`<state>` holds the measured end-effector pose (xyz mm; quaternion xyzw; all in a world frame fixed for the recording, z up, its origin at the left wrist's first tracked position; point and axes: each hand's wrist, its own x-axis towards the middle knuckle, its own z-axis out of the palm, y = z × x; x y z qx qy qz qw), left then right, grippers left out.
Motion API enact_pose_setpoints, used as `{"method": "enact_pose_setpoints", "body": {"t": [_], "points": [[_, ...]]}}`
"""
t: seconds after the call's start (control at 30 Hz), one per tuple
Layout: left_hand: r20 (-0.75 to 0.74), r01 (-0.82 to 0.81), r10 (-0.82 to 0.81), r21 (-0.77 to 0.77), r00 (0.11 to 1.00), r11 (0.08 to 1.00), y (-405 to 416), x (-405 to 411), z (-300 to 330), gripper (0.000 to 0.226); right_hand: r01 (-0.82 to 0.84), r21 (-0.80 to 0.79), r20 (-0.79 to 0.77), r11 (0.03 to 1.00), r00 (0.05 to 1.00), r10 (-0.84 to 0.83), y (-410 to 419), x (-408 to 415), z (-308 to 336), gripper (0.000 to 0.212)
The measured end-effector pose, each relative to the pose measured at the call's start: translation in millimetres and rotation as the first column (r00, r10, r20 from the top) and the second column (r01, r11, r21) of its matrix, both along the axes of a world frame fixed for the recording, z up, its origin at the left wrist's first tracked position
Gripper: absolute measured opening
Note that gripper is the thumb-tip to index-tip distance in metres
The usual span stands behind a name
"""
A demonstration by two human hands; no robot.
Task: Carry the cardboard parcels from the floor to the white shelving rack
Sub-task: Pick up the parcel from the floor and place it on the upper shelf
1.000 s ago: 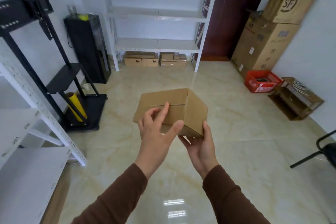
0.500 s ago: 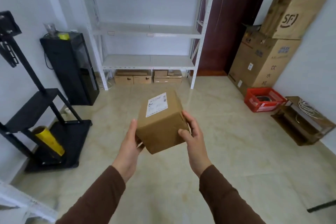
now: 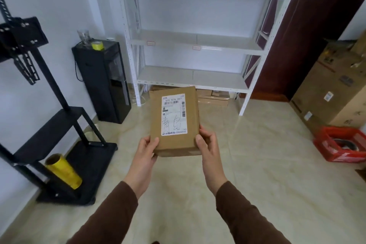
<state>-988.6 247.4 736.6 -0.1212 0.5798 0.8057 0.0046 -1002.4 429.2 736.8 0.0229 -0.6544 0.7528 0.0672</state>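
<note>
I hold a brown cardboard parcel (image 3: 174, 140) out in front of me, its white shipping label facing up. My left hand (image 3: 145, 151) grips its lower left corner and my right hand (image 3: 206, 145) grips its lower right corner. The white shelving rack (image 3: 196, 42) stands straight ahead against the back wall, its visible shelves bare. More flat cardboard parcels (image 3: 213, 98) lie on the floor under its lowest shelf, partly hidden by the one I carry.
A black stand (image 3: 65, 125) with a yellow roll (image 3: 63, 171) is at the left, a black cabinet (image 3: 105, 81) beside the rack. Large cardboard boxes (image 3: 332, 89) and a red crate (image 3: 340, 143) sit at the right. Beige tiled floor lies between me and the rack.
The parcel has been turned so its label faces up and both hands grip its near corners. The rack is closer and fills more of the view.
</note>
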Motion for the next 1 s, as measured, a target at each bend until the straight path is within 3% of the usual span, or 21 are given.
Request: {"method": "enact_pose_setpoints", "body": {"t": [0.23,0.63,1.0], "points": [[-0.12,0.037,-0.05,-0.107,0.991,0.994,-53,-163,14,0.043,0.022,-0.082,0.002,0.996,1.0,-0.022,-57,-162,4,0.043],[-0.201,0.059,-0.094,-0.176,0.975,0.983,-89,-437,32,0.045,0.078,-0.008,-0.028,0.997,0.997,-0.078,-90,-434,16,0.051],[-0.264,-0.075,0.006,-0.25,0.965,0.965,-180,-689,106,0.059,-0.112,0.005,-0.109,0.994,0.988,0.112,-171,-711,94,0.055]]}}
